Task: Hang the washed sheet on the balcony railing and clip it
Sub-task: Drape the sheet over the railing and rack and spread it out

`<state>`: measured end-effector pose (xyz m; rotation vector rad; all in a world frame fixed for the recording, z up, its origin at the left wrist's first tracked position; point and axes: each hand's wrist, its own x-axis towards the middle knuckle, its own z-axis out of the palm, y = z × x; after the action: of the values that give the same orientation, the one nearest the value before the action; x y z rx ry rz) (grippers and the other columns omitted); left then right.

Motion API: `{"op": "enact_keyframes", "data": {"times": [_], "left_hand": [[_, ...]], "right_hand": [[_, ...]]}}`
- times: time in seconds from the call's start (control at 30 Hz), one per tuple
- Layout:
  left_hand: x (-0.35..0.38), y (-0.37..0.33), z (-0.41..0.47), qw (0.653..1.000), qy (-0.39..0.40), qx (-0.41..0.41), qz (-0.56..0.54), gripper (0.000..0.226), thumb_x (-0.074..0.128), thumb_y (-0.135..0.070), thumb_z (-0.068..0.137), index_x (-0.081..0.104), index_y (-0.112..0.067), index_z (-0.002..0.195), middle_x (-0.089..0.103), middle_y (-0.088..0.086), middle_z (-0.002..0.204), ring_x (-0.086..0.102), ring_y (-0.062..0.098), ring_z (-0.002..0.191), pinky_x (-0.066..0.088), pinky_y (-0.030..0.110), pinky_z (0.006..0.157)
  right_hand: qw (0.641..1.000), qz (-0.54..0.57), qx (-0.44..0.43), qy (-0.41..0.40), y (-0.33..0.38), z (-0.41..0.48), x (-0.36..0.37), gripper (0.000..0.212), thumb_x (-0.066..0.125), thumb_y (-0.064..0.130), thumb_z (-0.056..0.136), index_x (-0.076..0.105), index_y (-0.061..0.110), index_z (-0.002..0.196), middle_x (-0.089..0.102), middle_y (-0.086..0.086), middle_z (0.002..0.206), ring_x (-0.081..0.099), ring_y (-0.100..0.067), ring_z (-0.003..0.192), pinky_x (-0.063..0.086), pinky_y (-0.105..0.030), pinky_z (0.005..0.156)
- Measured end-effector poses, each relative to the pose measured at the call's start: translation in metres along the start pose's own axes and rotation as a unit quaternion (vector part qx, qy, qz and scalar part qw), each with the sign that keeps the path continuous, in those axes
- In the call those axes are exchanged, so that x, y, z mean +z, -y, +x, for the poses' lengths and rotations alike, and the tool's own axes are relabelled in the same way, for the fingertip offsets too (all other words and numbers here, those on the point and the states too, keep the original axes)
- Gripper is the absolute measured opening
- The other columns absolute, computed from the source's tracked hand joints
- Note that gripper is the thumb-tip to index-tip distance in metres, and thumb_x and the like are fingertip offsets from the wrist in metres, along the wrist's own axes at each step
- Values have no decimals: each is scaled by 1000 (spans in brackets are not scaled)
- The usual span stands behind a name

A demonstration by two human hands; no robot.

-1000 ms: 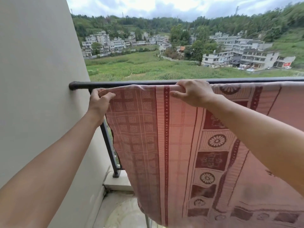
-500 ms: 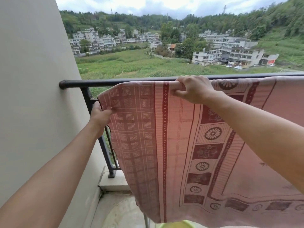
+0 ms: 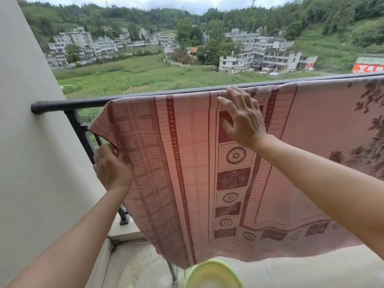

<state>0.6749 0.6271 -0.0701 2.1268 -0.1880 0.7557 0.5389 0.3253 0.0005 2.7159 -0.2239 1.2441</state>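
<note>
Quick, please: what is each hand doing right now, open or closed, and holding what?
Left hand: closed on the sheet at its left edge, below the railing.
Right hand: open, fingers spread, flat on the sheet near the railing, gripping nothing.

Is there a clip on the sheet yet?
No, the sheet hangs over the railing with no clip visible along its top edge.

You get soft overcast daylight from open valley side, no hard shadows. Sheet [image 3: 187,163] glows red where backlit. Railing [image 3: 68,103] bows from wide-angle distortion. Left hand [image 3: 113,169] slightly motion-blurred; green basin [image 3: 213,274] at bottom edge soft.
</note>
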Motion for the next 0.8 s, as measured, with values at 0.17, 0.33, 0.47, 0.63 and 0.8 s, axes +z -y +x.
{"op": "enact_keyframes", "data": {"times": [0.17,0.33,0.47,0.63,0.8], "left_hand": [[38,-74,-69,959,244,124,76,24,59,-17,85,54,-18,108,62,3,100,61,26,90,52,41,78],[85,-176,-146,900,370,212,91,37,65,-25,85,56,-19,121,61,1,116,61,22,97,53,40,87],[127,-255,-219,859,415,286,87,40,59,-25,87,55,-18,127,56,4,127,61,25,105,52,41,89],[175,-349,-313,800,470,361,90,44,56,-27,87,51,-18,130,56,10,125,55,30,110,46,42,93],[226,-434,-399,738,517,429,55,49,61,-26,88,46,-18,134,50,8,130,52,25,112,48,39,91]], "right_hand": [[988,-22,79,128,-53,-57,-21,47,59,29,84,54,14,128,51,-13,132,46,-31,121,45,-47,94],[927,-69,206,307,-145,-134,-69,46,51,38,91,49,22,134,52,-8,132,48,-28,120,41,-42,96],[888,-107,283,347,-229,-209,-124,43,50,36,92,49,17,131,53,-11,125,51,-32,114,44,-43,90],[844,-132,377,358,-318,-300,-190,42,50,40,92,50,18,127,54,-11,125,53,-32,114,47,-42,88],[798,-145,470,347,-390,-376,-248,44,49,39,92,49,22,133,53,-7,127,53,-30,115,46,-41,88]]}}
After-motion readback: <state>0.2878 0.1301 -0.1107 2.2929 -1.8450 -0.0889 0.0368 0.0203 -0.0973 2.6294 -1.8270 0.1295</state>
